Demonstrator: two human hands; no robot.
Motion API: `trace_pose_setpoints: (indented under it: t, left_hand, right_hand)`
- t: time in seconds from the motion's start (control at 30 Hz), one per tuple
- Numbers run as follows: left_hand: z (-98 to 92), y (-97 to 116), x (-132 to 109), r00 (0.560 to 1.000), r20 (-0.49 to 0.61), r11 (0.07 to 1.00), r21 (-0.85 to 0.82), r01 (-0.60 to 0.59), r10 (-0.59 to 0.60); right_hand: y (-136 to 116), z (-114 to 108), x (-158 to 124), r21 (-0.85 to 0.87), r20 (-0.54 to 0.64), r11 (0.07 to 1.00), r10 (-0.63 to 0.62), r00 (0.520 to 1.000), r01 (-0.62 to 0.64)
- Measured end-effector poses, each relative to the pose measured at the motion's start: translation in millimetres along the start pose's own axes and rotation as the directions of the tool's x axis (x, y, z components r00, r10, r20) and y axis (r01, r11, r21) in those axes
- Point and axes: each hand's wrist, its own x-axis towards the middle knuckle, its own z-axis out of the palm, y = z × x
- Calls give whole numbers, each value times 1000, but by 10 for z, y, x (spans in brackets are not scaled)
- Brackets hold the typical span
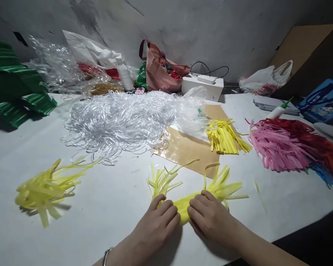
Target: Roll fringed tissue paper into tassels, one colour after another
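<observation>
The yellow paper (183, 207) is at the lower centre of the frame, over the tabletop (108, 218), its long axis going from left to right. Left hand (161, 221) and right hand (209, 217) both grasp it, equally near, beside its fringed ends.

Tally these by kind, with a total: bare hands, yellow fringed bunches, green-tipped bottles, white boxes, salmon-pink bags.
Bare hands, left hand and right hand: 2
Yellow fringed bunches: 3
Green-tipped bottle: 1
White box: 1
Salmon-pink bag: 1
Total: 8
</observation>
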Motion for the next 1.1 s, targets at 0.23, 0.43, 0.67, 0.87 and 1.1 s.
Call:
trace_pose_setpoints:
  t: [0.23, 0.43, 0.67, 0.87, 1.1]
  left_hand:
    - [-223, 54, -34, 984, -25, 960, -226, 167, -178]
    - [-304, 97, -67, 930, -12, 896, -271, 352, -368]
    - [-249, 16, -23, 874, 74, 877, 22, 479, -479]
    - [-247, 12, 21, 866, 101, 870, 120, 478, -489]
    - [-204, -39, 20, 847, 132, 856, 135, 500, -515]
  right_hand:
    - [-6, 6, -134, 80, 24, 988, 129, 991, -130]
    - [75, -25, -55, 233, -38, 942, 256, 966, -241]
    - [93, 103, 28, 60, -31, 907, 418, 908, -416]
    - [119, 233, 87, -83, -47, 891, 444, 895, -446]
    - [80, 96, 85, -10, -187, 911, 404, 895, -413]
